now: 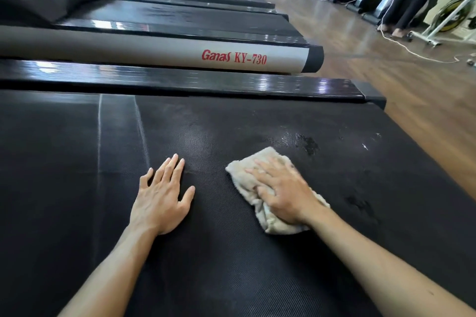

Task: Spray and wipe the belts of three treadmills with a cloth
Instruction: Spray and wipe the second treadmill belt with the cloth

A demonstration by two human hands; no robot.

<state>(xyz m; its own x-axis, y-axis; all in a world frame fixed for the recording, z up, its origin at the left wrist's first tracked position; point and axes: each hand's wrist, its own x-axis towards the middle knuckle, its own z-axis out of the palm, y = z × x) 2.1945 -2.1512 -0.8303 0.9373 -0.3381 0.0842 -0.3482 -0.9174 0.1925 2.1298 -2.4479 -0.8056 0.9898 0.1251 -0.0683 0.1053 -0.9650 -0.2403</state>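
The right hand (282,192) is laid palm down on a beige cloth (260,180), with its fingers spread nearly straight over the crumpled fabric, so the cloth is pressed flat against the belt (231,265) rather than gripped. The left hand (161,198) is placed flat on the bare belt just beside the cloth, apart from it, fingers straight and slightly fanned, with nothing held. Both forearms are stretched forward from the lower edge of the view.

The cloth is bunched under the right palm and lies on the nearest treadmill's black, textured belt, toward its rear end. Wet dark patches (309,144) are seen on the belt just beyond the cloth, and faint pale streaks (140,126) are seen farther left. A glossy black side rail (180,82) runs along the far edge of the belt. Beyond it, a grey rail (154,50) of the next treadmill is marked "Ganas KY-730" in red. More treadmills are lined up behind. A wooden floor (386,72) lies to the right, where a white cable (412,50) trails and the legs of a person (401,0) are seen beside exercise bikes.
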